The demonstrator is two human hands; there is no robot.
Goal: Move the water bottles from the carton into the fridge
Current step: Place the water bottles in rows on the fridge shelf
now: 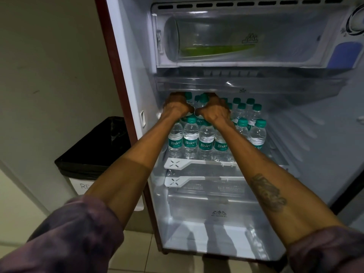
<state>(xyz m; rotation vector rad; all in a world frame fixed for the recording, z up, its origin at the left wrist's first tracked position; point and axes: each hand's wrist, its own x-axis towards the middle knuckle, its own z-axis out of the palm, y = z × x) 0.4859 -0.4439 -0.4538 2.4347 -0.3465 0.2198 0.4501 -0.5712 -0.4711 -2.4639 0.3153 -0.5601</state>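
While both hands, left hand (175, 107) and right hand (215, 111), are gripping bottles (190, 138) on the fridge shelf (197, 163), release appears due next.

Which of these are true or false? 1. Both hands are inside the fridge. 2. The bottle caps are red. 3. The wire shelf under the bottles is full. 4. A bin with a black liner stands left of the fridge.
1. True: the left hand and right hand reach among the water bottles in the fridge.
2. False: the caps are teal.
3. False: the lower wire shelf holds nothing visible.
4. True: the bin stands there.
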